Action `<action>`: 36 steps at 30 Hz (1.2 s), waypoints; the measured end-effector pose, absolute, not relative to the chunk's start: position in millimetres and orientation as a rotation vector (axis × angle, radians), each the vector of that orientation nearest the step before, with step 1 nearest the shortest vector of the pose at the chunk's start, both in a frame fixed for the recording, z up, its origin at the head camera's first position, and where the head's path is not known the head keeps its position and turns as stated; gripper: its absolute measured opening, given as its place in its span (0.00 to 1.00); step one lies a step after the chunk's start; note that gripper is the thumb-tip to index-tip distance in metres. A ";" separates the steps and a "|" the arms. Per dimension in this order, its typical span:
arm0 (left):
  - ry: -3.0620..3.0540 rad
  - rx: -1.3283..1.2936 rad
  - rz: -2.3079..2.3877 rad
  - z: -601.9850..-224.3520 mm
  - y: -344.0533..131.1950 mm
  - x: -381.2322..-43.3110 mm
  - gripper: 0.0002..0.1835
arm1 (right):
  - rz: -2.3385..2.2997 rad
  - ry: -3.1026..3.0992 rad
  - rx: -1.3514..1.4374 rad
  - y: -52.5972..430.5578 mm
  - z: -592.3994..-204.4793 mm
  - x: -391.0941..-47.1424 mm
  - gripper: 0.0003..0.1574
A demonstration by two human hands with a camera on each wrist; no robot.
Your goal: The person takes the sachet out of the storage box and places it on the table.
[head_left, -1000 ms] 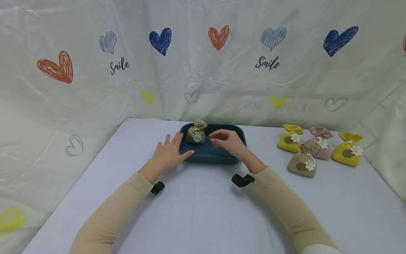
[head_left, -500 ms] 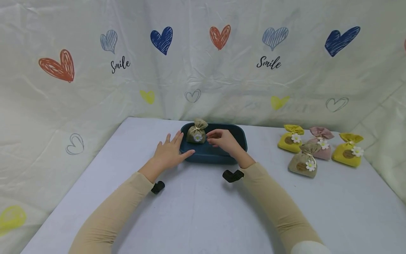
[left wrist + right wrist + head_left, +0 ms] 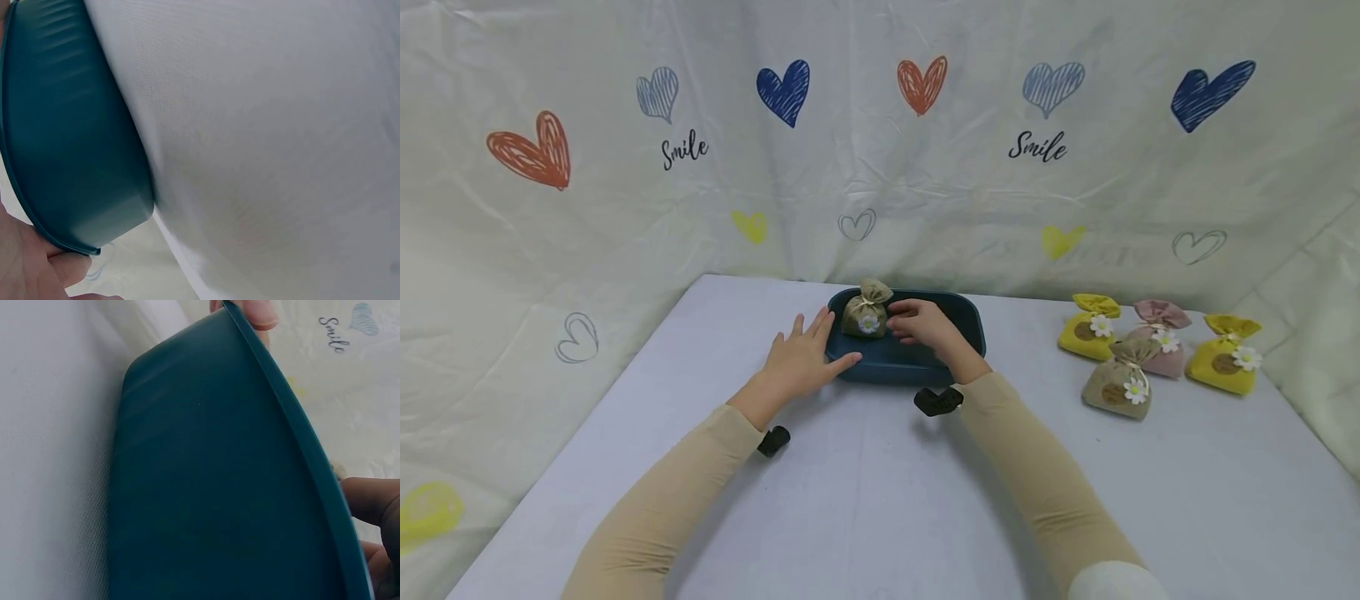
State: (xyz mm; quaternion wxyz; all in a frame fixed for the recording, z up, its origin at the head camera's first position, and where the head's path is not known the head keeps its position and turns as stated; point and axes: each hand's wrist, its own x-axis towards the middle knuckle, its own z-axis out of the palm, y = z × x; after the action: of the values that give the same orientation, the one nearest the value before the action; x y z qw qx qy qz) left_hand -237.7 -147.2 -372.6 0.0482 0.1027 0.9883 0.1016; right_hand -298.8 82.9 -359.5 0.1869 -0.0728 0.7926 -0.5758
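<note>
A dark teal rectangular basin (image 3: 902,373) sits at the back of the table, its outer wall (image 3: 75,131) filling the left of the left wrist view. Inside its left end stands a small beige drawstring pouch (image 3: 865,321) with a white daisy, tied at the neck. My left hand (image 3: 796,360) lies with fingers spread along the basin's left rim, the thumb reaching over the front corner. Above the basin, my right hand (image 3: 928,327) is loosely bent, fingertips right beside the pouch. In the right wrist view, the basin wall hides most of the right hand's fingers (image 3: 369,497).
To the right stand several similar pouches: a yellow one (image 3: 1081,335), a pink one (image 3: 1163,360), another yellow one (image 3: 1219,367) and a beige one (image 3: 1108,390) in front. A white cloth (image 3: 865,483) covers the table; a heart-printed curtain (image 3: 962,183) hangs behind.
My right hand has moved a little left toward the pouch in the basin, its forearm swinging left too. The left hand and the pouches have stayed put.
</note>
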 end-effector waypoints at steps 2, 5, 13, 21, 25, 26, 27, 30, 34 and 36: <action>3.014 0.313 0.312 -372.6 -147.4 -238.1 0.55 | -1.612 2.240 -0.182 80.8 -359.7 -301.9 0.31; 3.010 0.311 0.314 -372.2 -147.6 -238.6 0.55 | -1.591 2.261 -0.156 76.9 -360.1 -306.3 0.34; 3.010 0.314 0.313 -373.7 -147.9 -239.6 0.55 | -1.552 2.305 -0.159 66.0 -359.3 -308.9 0.35; 3.018 0.320 0.306 -374.7 -149.4 -239.9 0.55 | -1.567 2.274 -0.131 61.2 -363.8 -317.7 0.37; 3.018 0.325 0.316 -374.5 -149.4 -239.2 0.55 | -1.566 2.261 -0.113 59.2 -363.8 -321.4 0.38; 3.020 0.327 0.318 -374.4 -149.4 -239.1 0.55 | -1.565 2.263 -0.112 58.8 -363.7 -322.4 0.38; 3.022 0.329 0.322 -374.3 -149.4 -239.0 0.55 | -1.562 2.265 -0.112 58.5 -363.5 -323.3 0.37; 3.024 0.332 0.328 -373.5 -149.3 -238.4 0.55 | -1.548 2.277 -0.111 57.5 -363.6 -325.3 0.36; 3.017 0.333 0.315 -373.2 -148.9 -238.6 0.55 | -1.535 2.284 -0.109 56.4 -364.2 -326.4 0.37; 3.016 0.331 0.309 -372.5 -148.7 -238.5 0.55 | -1.534 2.290 -0.108 55.5 -364.5 -326.6 0.38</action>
State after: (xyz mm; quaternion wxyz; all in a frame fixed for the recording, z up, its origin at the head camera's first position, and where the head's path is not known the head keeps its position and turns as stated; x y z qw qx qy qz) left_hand -238.5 -148.7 -372.5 0.0460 0.1085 0.9879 0.1011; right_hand -326.6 55.5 -364.5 0.1905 -0.0385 0.8150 -0.5459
